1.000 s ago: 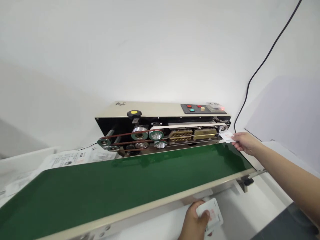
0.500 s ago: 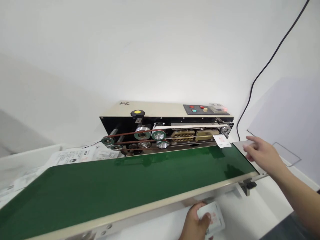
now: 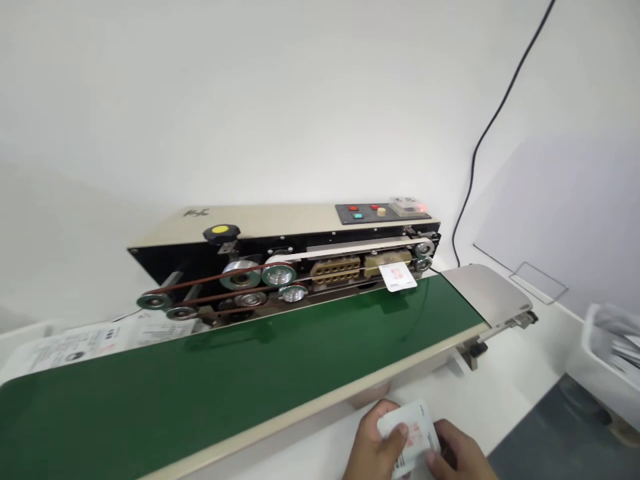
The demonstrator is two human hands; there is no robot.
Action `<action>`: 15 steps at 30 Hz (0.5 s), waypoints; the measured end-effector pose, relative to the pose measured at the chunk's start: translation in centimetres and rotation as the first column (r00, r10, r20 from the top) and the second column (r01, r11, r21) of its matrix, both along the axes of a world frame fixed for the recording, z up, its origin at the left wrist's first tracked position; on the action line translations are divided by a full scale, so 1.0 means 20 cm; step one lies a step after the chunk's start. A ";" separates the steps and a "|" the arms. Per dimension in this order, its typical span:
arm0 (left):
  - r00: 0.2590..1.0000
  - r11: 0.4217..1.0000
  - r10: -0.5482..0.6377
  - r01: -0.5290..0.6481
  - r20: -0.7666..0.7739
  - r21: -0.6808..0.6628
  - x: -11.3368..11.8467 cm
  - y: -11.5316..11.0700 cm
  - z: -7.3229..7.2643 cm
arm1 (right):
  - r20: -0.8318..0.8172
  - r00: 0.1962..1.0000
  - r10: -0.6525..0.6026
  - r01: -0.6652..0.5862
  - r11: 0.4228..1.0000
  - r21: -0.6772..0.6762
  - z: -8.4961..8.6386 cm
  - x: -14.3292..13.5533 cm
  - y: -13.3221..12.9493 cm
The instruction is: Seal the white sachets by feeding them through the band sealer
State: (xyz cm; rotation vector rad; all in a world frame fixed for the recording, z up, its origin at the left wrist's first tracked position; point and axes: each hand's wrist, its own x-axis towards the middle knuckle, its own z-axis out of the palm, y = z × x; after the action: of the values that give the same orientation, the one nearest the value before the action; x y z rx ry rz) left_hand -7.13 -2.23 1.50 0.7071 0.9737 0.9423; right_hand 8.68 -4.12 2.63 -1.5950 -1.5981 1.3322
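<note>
A small white packet (image 3: 398, 276) with red print rides the green conveyor belt (image 3: 240, 373), its top edge caught in the sealing machine (image 3: 280, 257) near the right end. At the bottom of the view my left hand (image 3: 373, 443) grips a stack of white packets (image 3: 410, 437) below the belt's front edge. My right hand (image 3: 457, 457) meets it from the right, its fingers touching that same stack.
A control panel (image 3: 373, 212) with red and teal buttons tops the machine. Printed packets (image 3: 85, 343) lie at the left, past the belt. A white bin (image 3: 607, 363) stands at the right. A black cable (image 3: 493, 120) runs up the wall.
My right hand let go of the packet at the sealer's right end and came down to the stack in my left hand. The packet has travelled left along the machine.
</note>
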 end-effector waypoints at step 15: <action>0.998 0.986 0.008 0.001 -0.055 0.165 0.00 0.00 -0.06 | -0.339 0.940 0.044 -0.085 0.991 -0.107 -0.03 -0.06 0.04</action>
State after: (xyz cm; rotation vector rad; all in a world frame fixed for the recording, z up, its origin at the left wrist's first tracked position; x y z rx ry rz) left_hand -7.04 -2.29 0.34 0.8747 0.9527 1.0193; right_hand 7.50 -3.23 2.04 -1.3005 -1.3929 1.6628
